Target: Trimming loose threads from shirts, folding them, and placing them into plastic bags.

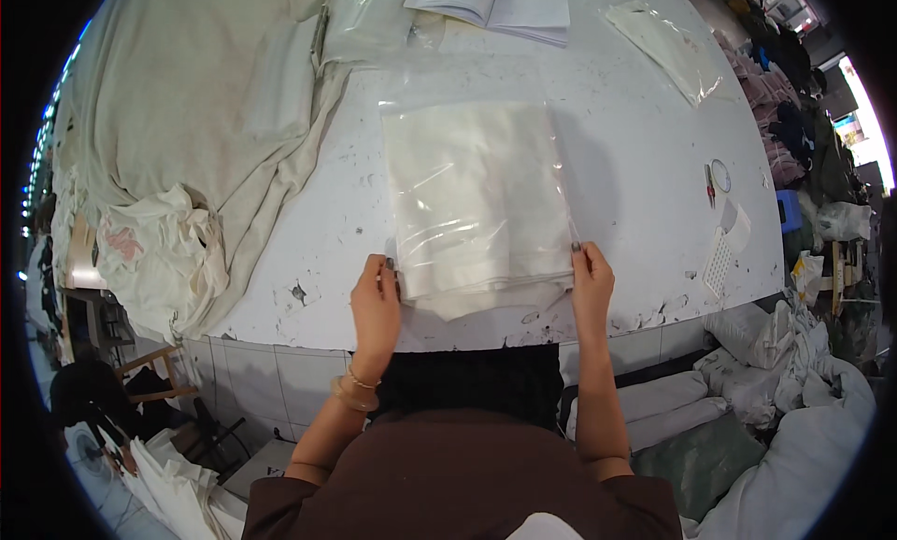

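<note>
A clear plastic bag (558, 171) lies flat on the white table, with a folded cream cloth (458, 199) inside it. The cloth's lower edge sticks out of the bag's near end. At the near left corner, my left hand (377, 292) is closed on the bag's edge, its fingertips partly hidden. My right hand (591, 274) pinches the bag's near right edge between thumb and fingers. Light glints off creases in the plastic.
Beige cloth (187, 63) covers the table's left side, with a crumpled white garment (163, 246) on it. An open notebook (495, 6) lies at the far edge. Another bagged item (665, 49) is far right. Small scissors (710, 187) and a tape roll (720, 176) lie right.
</note>
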`<control>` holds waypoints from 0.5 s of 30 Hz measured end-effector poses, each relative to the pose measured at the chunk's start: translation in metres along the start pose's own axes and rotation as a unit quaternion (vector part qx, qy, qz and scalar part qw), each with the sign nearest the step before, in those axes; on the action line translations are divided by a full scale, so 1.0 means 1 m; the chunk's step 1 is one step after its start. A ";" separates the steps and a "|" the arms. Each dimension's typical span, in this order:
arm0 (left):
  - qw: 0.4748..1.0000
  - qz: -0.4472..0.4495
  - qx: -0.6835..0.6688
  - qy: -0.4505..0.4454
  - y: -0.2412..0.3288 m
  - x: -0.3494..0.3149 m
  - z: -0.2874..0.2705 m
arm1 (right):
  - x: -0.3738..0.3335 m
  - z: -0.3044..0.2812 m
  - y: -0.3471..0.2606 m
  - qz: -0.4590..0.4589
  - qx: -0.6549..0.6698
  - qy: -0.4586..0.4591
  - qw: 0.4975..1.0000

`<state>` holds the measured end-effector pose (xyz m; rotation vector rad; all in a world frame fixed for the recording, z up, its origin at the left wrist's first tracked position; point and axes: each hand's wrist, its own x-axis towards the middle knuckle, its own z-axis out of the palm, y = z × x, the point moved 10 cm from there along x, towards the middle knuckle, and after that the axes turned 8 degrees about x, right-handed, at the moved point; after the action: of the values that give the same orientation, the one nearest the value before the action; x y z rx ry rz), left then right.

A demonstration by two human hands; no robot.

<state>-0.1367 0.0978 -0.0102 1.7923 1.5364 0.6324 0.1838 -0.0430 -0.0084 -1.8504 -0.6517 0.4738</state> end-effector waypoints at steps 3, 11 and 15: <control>0.994 0.043 0.053 0.082 0.023 -0.022 -0.004 | -0.015 0.006 -0.017 -0.008 0.036 0.049 0.998; 0.986 0.057 -0.142 0.071 0.030 0.032 0.003 | 0.009 0.031 -0.034 -0.040 0.091 0.044 0.994; 0.992 0.077 0.099 0.036 0.002 0.047 0.007 | 0.020 0.020 -0.002 0.059 0.151 -0.024 0.986</control>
<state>-0.1215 0.1430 -0.0161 2.0726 1.5647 0.6420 0.1872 -0.0152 -0.0137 -1.5979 -0.4745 0.6602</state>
